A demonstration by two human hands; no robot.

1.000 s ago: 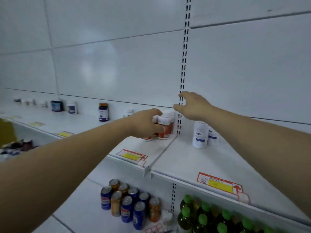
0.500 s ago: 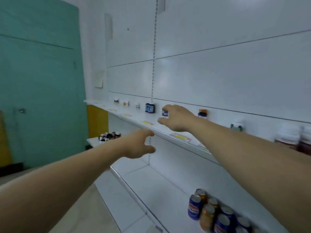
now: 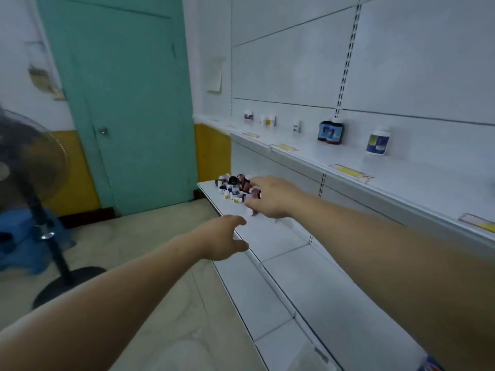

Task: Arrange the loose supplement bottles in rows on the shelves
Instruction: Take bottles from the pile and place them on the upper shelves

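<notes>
Our right fingers (image 3: pixel 255 181) loosely apart, bit curled, tips at edge of loose bottle pile (image 3: pixel 235 186), too blurry for us to tell if touching. Right hand (image 3: pixel 270 198) carries nothing. Left fingers (image 3: pixel 239 221) spread, relaxed, empty; left hand (image 3: pixel 223 239) hovers at 7 o'clock of right one, over lower shelf (image 3: pixel 267 236) front edge. Pile sits at that shelf's far end, 11 o'clock from right hand. Upper shelf (image 3: pixel 401 178) at 2 o'clock, blue-labelled bottle (image 3: pixel 378 143) upright there. Teal door (image 3: pixel 128 103) at 10.

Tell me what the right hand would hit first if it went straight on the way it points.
The pile of loose bottles on the lower shelf. The right hand points at it and overlaps the heap's near edge in this view; whether it touches yet is unclear.
</notes>
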